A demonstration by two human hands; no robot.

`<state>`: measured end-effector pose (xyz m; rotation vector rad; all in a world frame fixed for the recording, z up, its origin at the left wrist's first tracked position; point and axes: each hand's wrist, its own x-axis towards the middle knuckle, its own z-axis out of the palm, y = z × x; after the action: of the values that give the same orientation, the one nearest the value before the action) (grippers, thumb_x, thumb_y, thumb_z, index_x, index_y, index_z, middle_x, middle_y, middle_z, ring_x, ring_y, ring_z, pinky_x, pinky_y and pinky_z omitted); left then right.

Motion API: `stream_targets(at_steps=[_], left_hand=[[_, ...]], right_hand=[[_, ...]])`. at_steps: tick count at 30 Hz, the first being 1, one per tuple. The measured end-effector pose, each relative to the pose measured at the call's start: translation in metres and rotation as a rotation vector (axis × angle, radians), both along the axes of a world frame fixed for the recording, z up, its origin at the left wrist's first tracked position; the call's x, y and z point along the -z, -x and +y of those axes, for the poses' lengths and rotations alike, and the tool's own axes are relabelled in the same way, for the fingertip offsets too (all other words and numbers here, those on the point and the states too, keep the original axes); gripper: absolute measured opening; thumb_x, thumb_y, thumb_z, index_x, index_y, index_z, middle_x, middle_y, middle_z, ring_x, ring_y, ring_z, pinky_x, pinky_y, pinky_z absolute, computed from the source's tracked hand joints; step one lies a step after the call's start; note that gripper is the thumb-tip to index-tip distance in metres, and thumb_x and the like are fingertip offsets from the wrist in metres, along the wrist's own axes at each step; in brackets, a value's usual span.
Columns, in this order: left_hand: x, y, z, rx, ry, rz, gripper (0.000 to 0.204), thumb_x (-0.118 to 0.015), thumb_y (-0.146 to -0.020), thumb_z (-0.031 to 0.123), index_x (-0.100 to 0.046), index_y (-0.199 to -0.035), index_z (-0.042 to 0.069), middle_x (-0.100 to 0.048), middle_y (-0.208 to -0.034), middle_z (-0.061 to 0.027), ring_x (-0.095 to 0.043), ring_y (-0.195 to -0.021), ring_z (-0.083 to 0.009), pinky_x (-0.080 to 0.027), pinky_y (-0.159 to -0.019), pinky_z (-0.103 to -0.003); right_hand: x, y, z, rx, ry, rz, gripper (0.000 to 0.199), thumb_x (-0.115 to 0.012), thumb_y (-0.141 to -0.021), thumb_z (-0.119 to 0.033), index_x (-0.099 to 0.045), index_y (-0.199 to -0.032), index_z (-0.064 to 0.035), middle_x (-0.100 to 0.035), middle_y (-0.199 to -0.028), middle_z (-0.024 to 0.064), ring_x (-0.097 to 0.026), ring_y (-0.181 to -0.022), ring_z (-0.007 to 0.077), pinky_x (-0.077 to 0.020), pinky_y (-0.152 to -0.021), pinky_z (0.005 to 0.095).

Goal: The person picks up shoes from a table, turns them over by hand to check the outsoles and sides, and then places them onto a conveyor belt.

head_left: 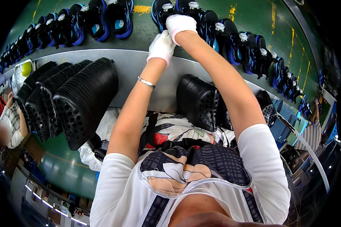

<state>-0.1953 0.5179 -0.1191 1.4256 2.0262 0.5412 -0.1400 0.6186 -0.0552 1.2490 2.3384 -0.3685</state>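
Observation:
Both my hands wear white gloves and meet at a black and blue shoe [161, 14] with a white round dial, at the far middle on a green belt [144, 22]. My left hand [161, 47] is closed at the heel end of the shoe, its fingertips against the rim. Just to the right and a little farther, my right hand [181, 26] lies curled over the shoe's opening. Its fingers are mostly hidden, so what they hold does not show. The two hands touch each other. Another such shoe [191, 7] stands just right of it.
Rows of similar shoes [96, 22] line the belt on both sides. Stacks of nested black perforated plastic pieces [87, 94] sit on the grey metal ledge [140, 90] at left, with more black pieces [197, 100] at right. A person [17, 121] is at the far left.

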Motion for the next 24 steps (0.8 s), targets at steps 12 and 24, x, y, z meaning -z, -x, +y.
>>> stream_targets(at_steps=[12, 24], left_hand=[[-0.031, 0.014, 0.033, 0.13, 0.462, -0.008, 0.031, -0.06, -0.081, 0.02, -0.062, -0.109, 0.009, -0.062, -0.111, -0.0163, -0.059, -0.102, -0.0358, -0.049, -0.086, -0.042], [-0.013, 0.019, 0.03, 0.206, 0.457, 0.04, 0.037, -0.063, -0.079, 0.021, -0.06, -0.114, 0.01, -0.06, -0.116, -0.0168, -0.056, -0.106, -0.0354, -0.046, -0.091, -0.041]], right_hand=[[-0.041, 0.01, 0.007, -0.368, 0.054, -0.175, 0.025, -0.057, -0.081, -0.012, -0.069, -0.102, -0.009, -0.069, -0.1, 0.0104, -0.067, -0.093, 0.0261, -0.053, -0.075, 0.0381], [-0.009, 0.02, 0.016, -0.24, -0.04, -0.042, 0.024, -0.056, -0.081, -0.011, -0.069, -0.1, -0.009, -0.068, -0.104, 0.0114, -0.066, -0.094, 0.0279, -0.0533, -0.077, 0.039]])
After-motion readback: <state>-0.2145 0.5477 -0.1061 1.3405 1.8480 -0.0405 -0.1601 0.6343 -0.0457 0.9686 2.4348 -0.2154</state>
